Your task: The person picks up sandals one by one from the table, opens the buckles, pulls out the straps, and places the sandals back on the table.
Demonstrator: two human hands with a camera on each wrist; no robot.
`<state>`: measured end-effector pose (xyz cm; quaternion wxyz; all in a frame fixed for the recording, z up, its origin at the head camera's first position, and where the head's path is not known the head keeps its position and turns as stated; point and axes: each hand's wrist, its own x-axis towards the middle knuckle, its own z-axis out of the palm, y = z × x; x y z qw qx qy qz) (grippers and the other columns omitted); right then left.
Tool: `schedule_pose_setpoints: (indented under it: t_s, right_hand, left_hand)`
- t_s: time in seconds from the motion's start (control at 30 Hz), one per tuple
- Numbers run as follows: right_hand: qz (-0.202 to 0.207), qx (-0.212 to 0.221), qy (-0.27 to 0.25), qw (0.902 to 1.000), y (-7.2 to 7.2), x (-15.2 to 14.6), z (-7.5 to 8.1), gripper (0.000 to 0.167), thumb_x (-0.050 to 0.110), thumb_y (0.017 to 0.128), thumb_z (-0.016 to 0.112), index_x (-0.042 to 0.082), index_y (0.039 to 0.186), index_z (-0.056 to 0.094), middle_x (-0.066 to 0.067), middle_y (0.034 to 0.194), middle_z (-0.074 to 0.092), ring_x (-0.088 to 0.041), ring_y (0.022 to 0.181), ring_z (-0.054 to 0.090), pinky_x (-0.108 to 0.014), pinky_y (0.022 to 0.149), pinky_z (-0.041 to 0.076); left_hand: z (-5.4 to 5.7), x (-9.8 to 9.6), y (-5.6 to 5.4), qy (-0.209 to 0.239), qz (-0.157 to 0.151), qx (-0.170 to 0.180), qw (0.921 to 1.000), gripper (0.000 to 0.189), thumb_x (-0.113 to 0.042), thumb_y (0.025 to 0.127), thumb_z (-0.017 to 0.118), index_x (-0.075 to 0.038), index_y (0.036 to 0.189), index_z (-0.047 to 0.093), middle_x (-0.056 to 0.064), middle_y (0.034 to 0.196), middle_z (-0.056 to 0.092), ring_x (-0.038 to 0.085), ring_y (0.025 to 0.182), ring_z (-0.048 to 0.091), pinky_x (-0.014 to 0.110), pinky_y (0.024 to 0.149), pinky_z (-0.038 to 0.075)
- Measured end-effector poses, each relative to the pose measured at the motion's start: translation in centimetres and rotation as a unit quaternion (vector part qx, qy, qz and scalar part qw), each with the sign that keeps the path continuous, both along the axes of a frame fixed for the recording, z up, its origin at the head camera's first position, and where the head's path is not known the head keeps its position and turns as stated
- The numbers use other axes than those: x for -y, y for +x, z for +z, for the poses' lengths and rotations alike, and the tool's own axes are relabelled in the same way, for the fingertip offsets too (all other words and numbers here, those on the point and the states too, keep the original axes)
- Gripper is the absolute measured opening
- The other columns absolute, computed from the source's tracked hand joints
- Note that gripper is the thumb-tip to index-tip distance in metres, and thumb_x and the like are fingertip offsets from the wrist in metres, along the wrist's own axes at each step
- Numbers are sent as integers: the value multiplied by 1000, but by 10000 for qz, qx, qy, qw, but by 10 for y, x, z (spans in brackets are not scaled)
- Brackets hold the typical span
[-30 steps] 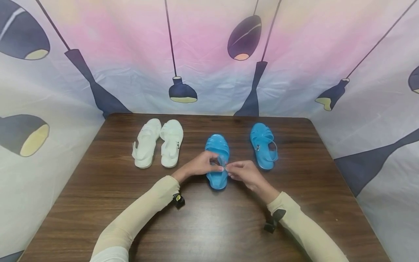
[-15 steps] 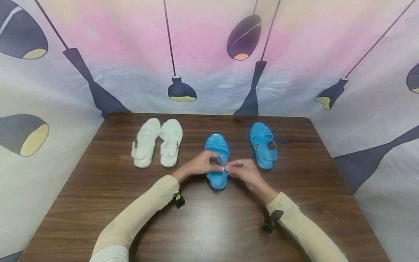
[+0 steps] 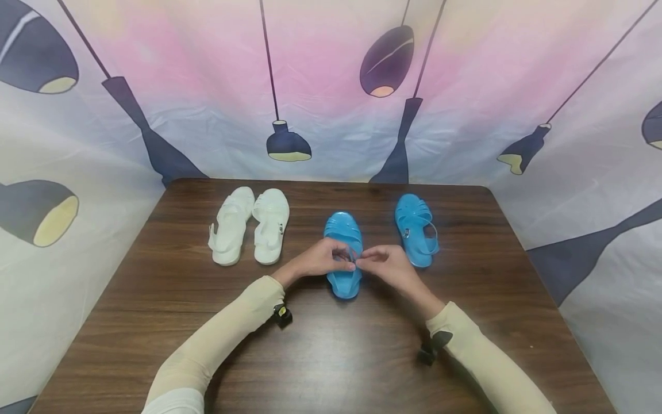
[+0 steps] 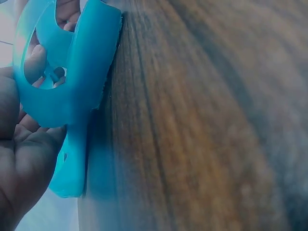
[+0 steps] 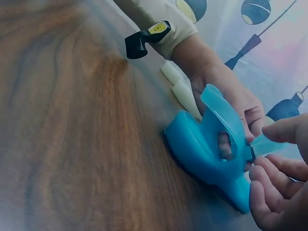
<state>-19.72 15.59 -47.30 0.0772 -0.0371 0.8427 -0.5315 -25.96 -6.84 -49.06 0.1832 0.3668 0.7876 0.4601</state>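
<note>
A blue jelly sandal (image 3: 343, 286) sits upright on the table, toe pointing away from me. My left hand (image 3: 317, 259) reaches in from the left and grips its side near the buckle; some fingers show through the sandal's opening in the right wrist view. From the right, my right hand (image 3: 391, 268) pinches the translucent ankle strap (image 5: 266, 146) between thumb and fingers, beside a small dark buckle (image 5: 251, 152). In the left wrist view the sandal's heel part (image 4: 94, 57) stands close, covering part of the fingers. Whether the strap's tip passes through the buckle is hard to tell.
The other blue sandal (image 3: 421, 256) lies at the back right, its strap looped. Two white sandals (image 3: 231, 227) stand side by side at the back left. Brown wooden table (image 3: 331, 356) lies under everything, with a printed cloth (image 3: 207, 132) hanging behind its far edge.
My right hand has shifted slightly up and toward the left hand, and the upright strap end shows less between them. The left hand and the sandals have stayed in place.
</note>
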Motion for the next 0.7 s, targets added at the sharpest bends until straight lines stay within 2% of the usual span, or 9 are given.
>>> schedule_pose_setpoints:
  t_s: [0.17, 0.4, 0.53, 0.7]
  right_hand:
    - [114, -563, 359, 9977, -4, 2, 4, 35, 39, 86, 83, 10, 105, 79, -2, 95, 77, -17, 85, 74, -35, 76, 62]
    - [139, -1268, 939, 9874, -6, 2, 5, 24, 31, 88, 83, 10, 99, 82, -1, 91, 78, -13, 81, 73, -33, 73, 62]
    - [44, -1406, 939, 9856, -6, 0, 6, 24, 29, 88, 83, 9, 100, 81, -3, 93, 78, -14, 81, 73, -33, 72, 62]
    - [-227, -1628, 684, 9840, -8, -7, 17, 23, 25, 87, 84, 7, 100, 81, -7, 94, 79, -18, 81, 74, -36, 72, 62]
  left_hand:
    - [1, -1, -1, 1, -48, -15, 10000, 15, -21, 93, 77, -10, 103, 75, -2, 97, 75, 12, 96, 70, 30, 88, 57]
    - [3, -1, 0, 37, -85, 30, 10000, 14, -21, 94, 76, -10, 102, 74, -1, 96, 74, 13, 94, 69, 30, 87, 57]
    - [3, -2, -1, 26, -82, 3, 10000, 13, -20, 93, 77, -9, 99, 74, -1, 95, 74, 13, 93, 69, 30, 86, 57]
    - [2, -2, -3, -2, -57, 57, 10000, 24, -20, 92, 79, -6, 111, 74, 1, 106, 75, 14, 102, 70, 30, 92, 56]
